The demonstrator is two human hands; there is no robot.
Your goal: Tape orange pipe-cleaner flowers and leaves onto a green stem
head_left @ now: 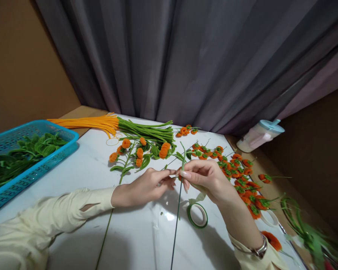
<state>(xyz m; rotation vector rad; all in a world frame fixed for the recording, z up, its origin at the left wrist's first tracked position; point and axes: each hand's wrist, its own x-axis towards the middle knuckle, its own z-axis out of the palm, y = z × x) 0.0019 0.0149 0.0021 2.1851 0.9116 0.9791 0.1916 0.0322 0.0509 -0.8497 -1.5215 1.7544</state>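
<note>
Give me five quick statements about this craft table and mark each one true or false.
1. Both hands pinch a thin green stem: the left hand and right hand meet on the stem. True.
2. The blue basket holds orange flowers. False: it holds green leaves.
3. A roll of green tape lies on the white table below the right hand. True.
4. The loose orange flower heads lie mostly left of the hands. False: most are piled to the right.
5. The orange and green pipe cleaners lie at the table's far edge, near the grey curtain. True.
</note>
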